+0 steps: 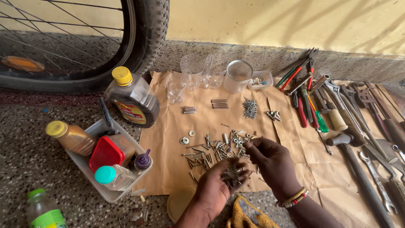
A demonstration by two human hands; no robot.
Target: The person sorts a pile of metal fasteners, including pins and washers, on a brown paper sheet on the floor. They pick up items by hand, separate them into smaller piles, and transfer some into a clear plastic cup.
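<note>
My left hand [217, 185] is cupped palm up over the brown paper sheet [168, 126], holding a bunch of small dark screws [232, 175]. Just to its right, my right hand [270, 158] has its fingertips pinched together at a small fastener by the loose pile of screws, nails and bolts [215, 152]. Sorted groups lie further back: washers [185, 138], short bolts [189, 109], long nails [219, 103], a heap of screws [250, 107] and a few nuts [274, 115].
Clear plastic cups [192, 69] and a small tub [261, 79] stand at the paper's far edge. Pliers, screwdrivers, wrenches and hammers [337, 118] fill the right. A plastic bin of bottles [105, 162] and an oil bottle [133, 99] sit left, near a bicycle wheel [143, 38].
</note>
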